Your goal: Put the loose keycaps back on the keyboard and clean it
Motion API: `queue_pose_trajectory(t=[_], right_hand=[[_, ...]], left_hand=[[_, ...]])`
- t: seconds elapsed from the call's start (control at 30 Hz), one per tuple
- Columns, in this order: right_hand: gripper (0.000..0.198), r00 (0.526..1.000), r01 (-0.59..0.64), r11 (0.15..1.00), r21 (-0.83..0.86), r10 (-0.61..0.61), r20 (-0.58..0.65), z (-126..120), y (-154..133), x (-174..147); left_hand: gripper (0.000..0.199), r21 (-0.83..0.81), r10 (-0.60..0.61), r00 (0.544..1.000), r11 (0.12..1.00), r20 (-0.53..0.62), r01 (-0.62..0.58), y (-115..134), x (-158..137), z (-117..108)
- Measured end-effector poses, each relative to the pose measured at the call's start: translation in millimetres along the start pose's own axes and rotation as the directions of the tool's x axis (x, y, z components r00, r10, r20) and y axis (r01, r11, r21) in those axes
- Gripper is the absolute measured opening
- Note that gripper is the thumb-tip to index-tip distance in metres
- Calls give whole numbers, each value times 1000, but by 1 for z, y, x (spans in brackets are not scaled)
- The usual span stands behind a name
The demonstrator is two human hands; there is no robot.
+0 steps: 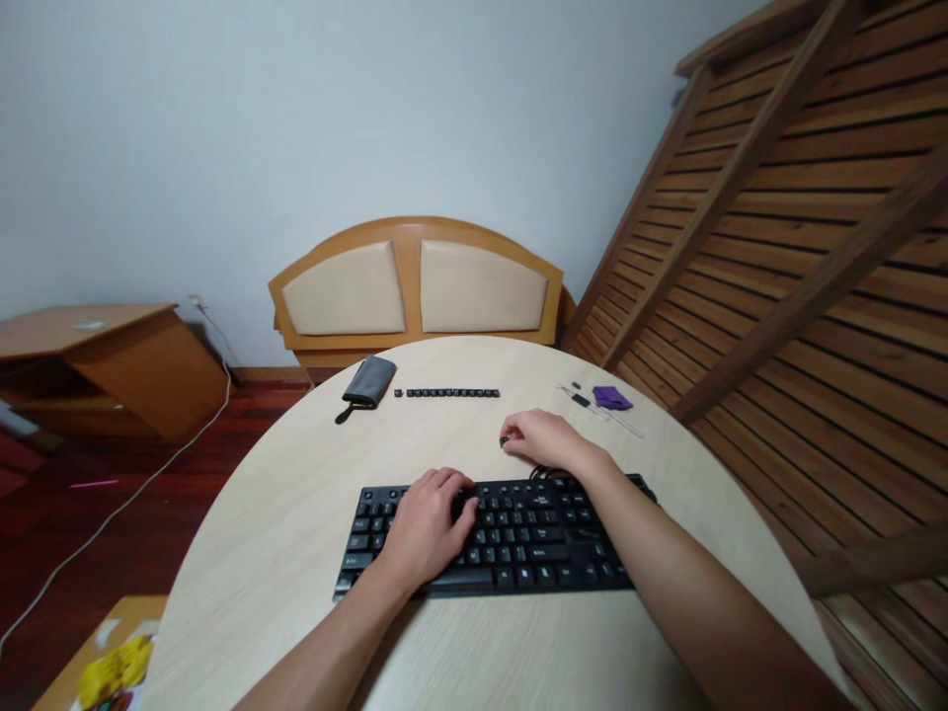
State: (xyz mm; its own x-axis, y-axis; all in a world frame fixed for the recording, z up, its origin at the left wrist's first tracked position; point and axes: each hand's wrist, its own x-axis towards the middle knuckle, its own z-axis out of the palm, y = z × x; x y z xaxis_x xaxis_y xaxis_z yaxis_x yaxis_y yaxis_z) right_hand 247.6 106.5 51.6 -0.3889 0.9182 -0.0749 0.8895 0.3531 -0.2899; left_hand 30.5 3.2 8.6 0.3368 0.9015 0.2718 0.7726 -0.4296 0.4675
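Observation:
A black computer keyboard (493, 578) lies near the front of the round table. My left hand (430, 523) rests on its upper left part, fingers curved over the keys, hiding some of them. Beyond the keyboard's back edge, my right hand (540, 437) pinches a small black keycap (505, 441) between thumb and fingertips, low over the tabletop. A row of loose black keycaps (453, 393) stands farther back, with a single keycap (398, 393) at its left end. The keyboard's bundled cable (544, 473) shows under my right wrist.
On the round table (296, 523), a grey pouch (370, 380) lies at back left. A purple cloth (611, 397), with thin sticks and small dark pieces beside it, lies at back right. A wooden headboard (411, 237) stands behind; a slatted wooden panel (785, 257) leans at right.

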Motion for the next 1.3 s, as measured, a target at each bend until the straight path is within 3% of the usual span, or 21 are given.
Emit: queue_pose_trajectory(t=[0.17, 0.3, 0.73, 1.3], right_hand=[[24, 979, 127, 965, 229, -158, 126, -19, 7, -25], [26, 951, 127, 937, 326, -209, 229, -28, 7, -36], [25, 907, 60, 975, 215, -143, 395, -25, -5, -39], [21, 920, 128, 989, 79, -148, 362, -23, -16, -43]], left_hand=[[15, 7, 7, 1000, 1000, -5, -7, -1, 0, 1], [14, 7, 8, 1000, 1000, -6, -8, -2, -1, 2], [14, 7, 13, 1000, 1000, -11, -13, -3, 0, 3], [16, 9, 31, 999, 999, -22, -30, -4, -1, 3]])
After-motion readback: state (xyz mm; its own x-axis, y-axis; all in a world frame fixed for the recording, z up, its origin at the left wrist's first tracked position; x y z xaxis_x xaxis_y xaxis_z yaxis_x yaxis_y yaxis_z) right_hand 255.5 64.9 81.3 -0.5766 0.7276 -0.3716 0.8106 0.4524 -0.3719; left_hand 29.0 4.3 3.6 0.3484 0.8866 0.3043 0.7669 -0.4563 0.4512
